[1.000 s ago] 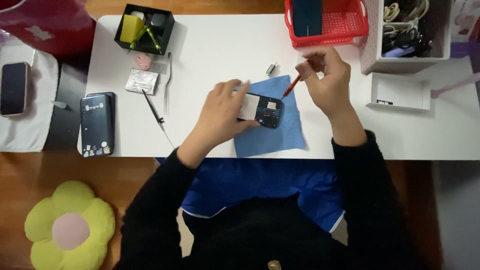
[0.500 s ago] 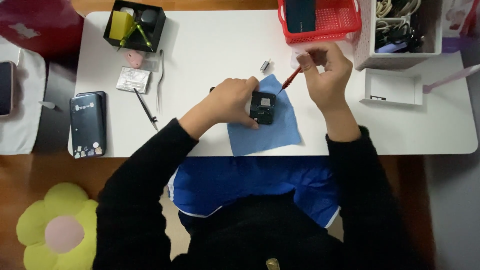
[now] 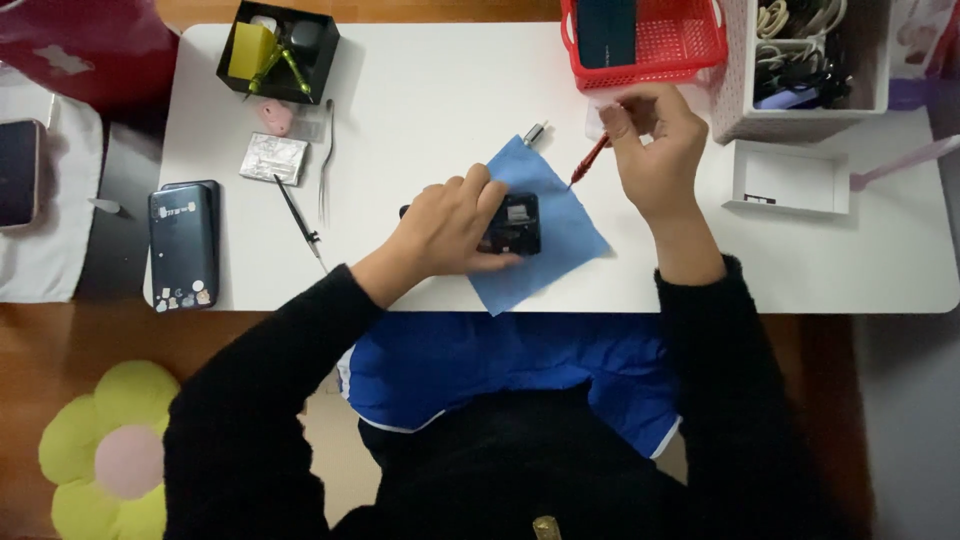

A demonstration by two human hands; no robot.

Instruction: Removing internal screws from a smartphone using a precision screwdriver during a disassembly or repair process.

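- The white desk (image 3: 440,90) has a wide bare area in the middle back, between the black tray (image 3: 279,52) on the left and the red basket (image 3: 645,42) on the right.
- The left side is crowded: a foil packet (image 3: 273,158), tweezers (image 3: 326,160), a thin black tool (image 3: 299,216) and a dark phone (image 3: 183,245) lie close together.
- The left hand (image 3: 450,220) covers the small black device (image 3: 512,224) on the blue cloth (image 3: 545,225), so the way from the left is blocked.
- The right hand (image 3: 655,150) with the red screwdriver (image 3: 588,162) stands just before the basket.
- On the right, the white box (image 3: 788,178) and the white organizer (image 3: 800,70) narrow the way; the front right corner is bare.
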